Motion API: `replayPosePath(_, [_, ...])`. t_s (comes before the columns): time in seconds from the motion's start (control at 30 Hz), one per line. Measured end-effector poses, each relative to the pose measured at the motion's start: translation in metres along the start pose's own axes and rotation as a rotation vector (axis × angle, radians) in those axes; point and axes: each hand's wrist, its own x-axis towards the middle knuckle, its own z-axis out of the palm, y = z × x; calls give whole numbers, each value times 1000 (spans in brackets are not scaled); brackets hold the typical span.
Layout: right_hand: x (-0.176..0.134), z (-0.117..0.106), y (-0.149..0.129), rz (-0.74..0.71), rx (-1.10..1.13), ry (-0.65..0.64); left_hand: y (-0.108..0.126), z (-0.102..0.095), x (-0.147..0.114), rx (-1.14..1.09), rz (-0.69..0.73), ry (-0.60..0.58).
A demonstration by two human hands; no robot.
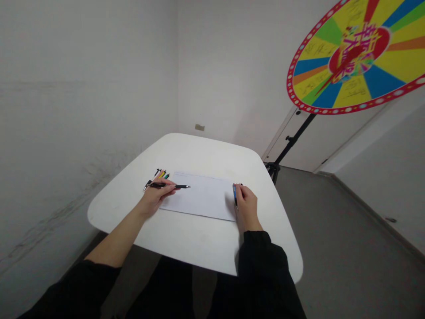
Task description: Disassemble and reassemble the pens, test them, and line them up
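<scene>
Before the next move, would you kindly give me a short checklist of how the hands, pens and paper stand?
1. Left hand holding the black pen: ok.
2. Right hand holding the blue pen: ok.
3. Paper lying within the edges of the table: ok.
4. A hand free of pens: not ok, both are occupied.
5. Black pen's tip touching the paper: cannot tell from this angle.
6. Other pens fully visible: not ok, the left hand partly hides them.

left hand point(158, 195): black pen point(181, 186) | right hand point(247, 203): blue pen point(234, 191), apparently
</scene>
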Motion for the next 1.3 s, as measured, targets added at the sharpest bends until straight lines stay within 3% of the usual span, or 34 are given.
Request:
replayPosePath(0.23, [-20, 31, -43, -212, 37, -229, -7, 2, -5, 67, 29, -37])
replayPosePath(0.5, [-39, 82, -74, -343, 202, -370, -9, 4, -8, 51, 43, -89])
replayPosePath(0.67, [-42, 97, -81, -294, 222, -381, -10, 4, -9, 62, 49, -132])
replayPosePath(0.83, [-43, 97, -80, -128, 305, -376, -11, 2, -9, 115, 99, -164])
replayPosePath(0.93, [-43, 96, -79, -50, 349, -353, -13, -3, -7, 187, 159, -118])
replayPosePath(1.03, [-43, 94, -78, -28, 363, -330, -16, -9, -5, 311, 286, -2])
replayPosePath(1.1, [-43, 93, -78, -32, 346, -320, -17, -11, -5, 466, 443, 27])
replayPosePath(1.3, [-42, 92, -77, -48, 287, -317, -13, -8, -10, 984, 972, -77])
